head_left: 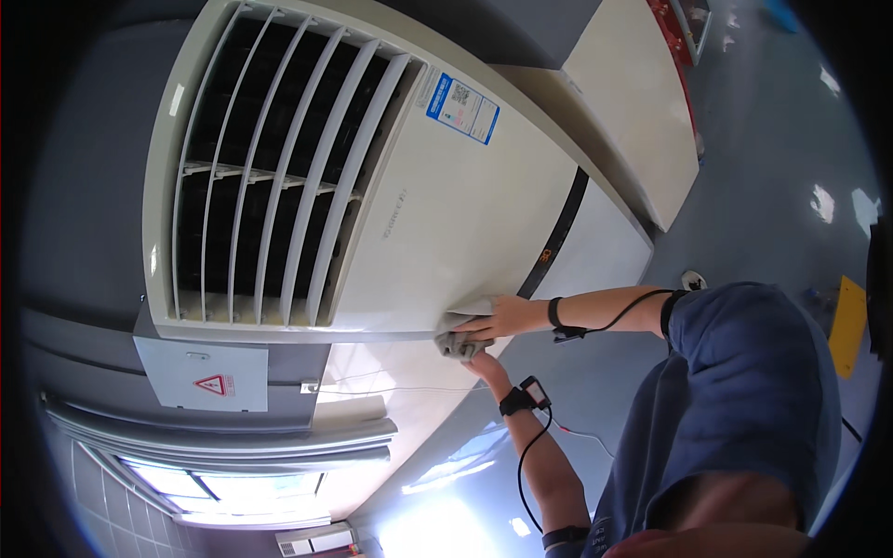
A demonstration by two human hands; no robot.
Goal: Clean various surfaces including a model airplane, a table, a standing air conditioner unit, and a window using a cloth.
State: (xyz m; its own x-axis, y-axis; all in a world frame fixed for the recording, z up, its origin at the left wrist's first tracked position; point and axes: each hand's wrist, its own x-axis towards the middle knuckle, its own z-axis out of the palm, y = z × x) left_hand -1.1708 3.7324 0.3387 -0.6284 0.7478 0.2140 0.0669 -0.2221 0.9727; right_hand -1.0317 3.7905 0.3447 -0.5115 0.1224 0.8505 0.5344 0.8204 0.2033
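A crumpled grey cloth (pixel 454 342) lies against the edge of a tall white cabinet air conditioner (pixel 446 214), beside its front panel. My right hand (pixel 505 317) presses the cloth onto that edge, its fingers bent over the fabric. From the other side my left hand (pixel 483 365) grips the lower part of the same cloth, its fingers partly hidden by the folds. Both wrists carry black straps with cables. Close to my right hand runs a dark display strip (pixel 555 244) with a lit orange readout.
Open louvres (pixel 279 177) fill one end of the unit. A blue-and-white label (pixel 462 109) is stuck on the panel. A grey electrical box (pixel 203 375) hangs on the wall near a window (pixel 246 488). Beside the unit stands a pale board-like piece (pixel 633 102). Thin white cable crosses behind my left arm.
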